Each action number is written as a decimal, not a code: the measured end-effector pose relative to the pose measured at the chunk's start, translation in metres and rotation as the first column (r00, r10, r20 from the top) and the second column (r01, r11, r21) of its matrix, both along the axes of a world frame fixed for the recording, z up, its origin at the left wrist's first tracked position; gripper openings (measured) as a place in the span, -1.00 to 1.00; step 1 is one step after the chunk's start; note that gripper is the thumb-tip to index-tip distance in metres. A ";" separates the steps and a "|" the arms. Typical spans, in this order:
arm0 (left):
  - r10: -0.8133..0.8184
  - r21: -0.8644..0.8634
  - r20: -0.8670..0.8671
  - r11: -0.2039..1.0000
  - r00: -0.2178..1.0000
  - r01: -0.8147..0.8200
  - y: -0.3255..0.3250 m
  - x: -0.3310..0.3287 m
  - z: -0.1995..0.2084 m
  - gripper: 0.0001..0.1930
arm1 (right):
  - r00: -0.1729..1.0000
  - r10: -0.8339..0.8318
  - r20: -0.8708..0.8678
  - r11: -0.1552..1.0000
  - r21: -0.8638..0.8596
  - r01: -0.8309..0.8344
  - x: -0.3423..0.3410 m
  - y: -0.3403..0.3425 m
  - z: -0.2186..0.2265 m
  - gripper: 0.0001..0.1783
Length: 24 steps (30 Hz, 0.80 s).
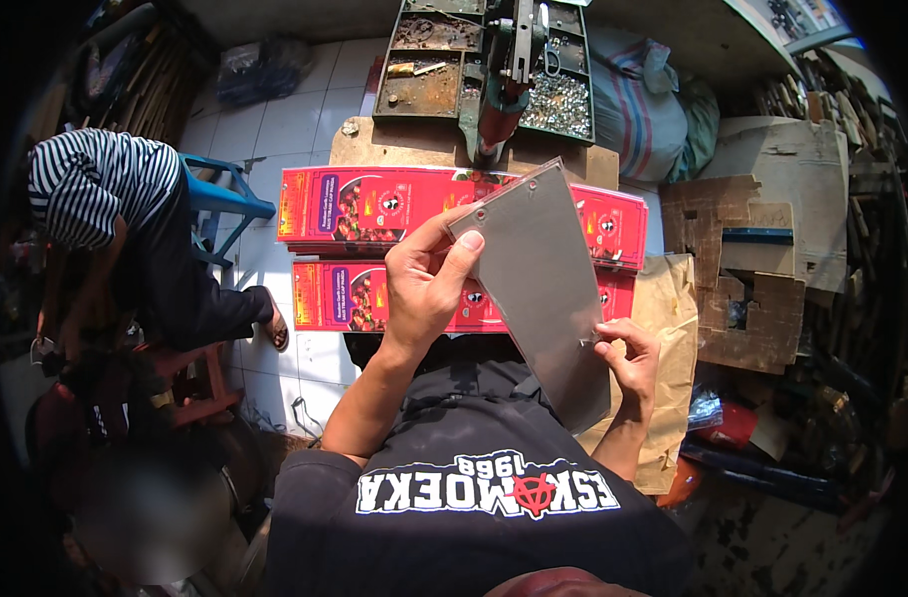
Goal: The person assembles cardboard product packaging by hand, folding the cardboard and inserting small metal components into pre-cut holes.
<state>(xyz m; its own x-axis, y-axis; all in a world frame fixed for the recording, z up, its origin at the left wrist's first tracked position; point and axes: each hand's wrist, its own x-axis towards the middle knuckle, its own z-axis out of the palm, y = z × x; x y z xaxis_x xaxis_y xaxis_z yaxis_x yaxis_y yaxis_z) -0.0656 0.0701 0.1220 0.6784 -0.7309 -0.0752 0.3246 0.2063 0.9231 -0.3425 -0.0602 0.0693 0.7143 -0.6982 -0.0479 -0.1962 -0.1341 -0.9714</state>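
A long grey sheet (536,289) with metal eyelets at its two upper corners is held up at a slant before me. My left hand (424,284) pinches its upper left edge between thumb and fingers. At the sheet's lower right edge is my right hand (630,363), thumb and forefinger closed together beside a small glinting spot; whether they grip the edge or a tiny piece on it I cannot tell. Behind the sheet lie two stacks of red printed sheets, a far stack (305,207) and a near stack (313,297), partly covered by it.
Beyond the stacks stands a hand press (502,109) beside a compartmented metal tray (376,104) of small metal parts. Brown paper (673,328) and cut cardboard (718,328) lie at right. Sacks (633,109) sit behind. A person in stripes (106,179) bends by a blue stool (225,204) at left.
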 end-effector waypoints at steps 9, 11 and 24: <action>-0.052 -0.023 0.047 0.998 0.998 0.053 0.004 -0.016 0.019 -0.69 | 0.858 -0.246 0.451 0.884 -0.259 0.389 0.100 0.027 0.047 -0.66; -0.055 -0.038 0.065 0.998 0.996 0.057 0.006 -0.018 0.014 -0.69 | 0.871 -0.157 0.466 0.845 -0.393 0.363 0.122 0.034 0.060 -0.65; -0.063 -0.076 0.067 0.995 0.996 0.068 0.013 -0.021 0.023 -0.66 | 0.886 -0.023 0.463 0.612 -0.695 0.379 0.156 0.047 0.073 -0.62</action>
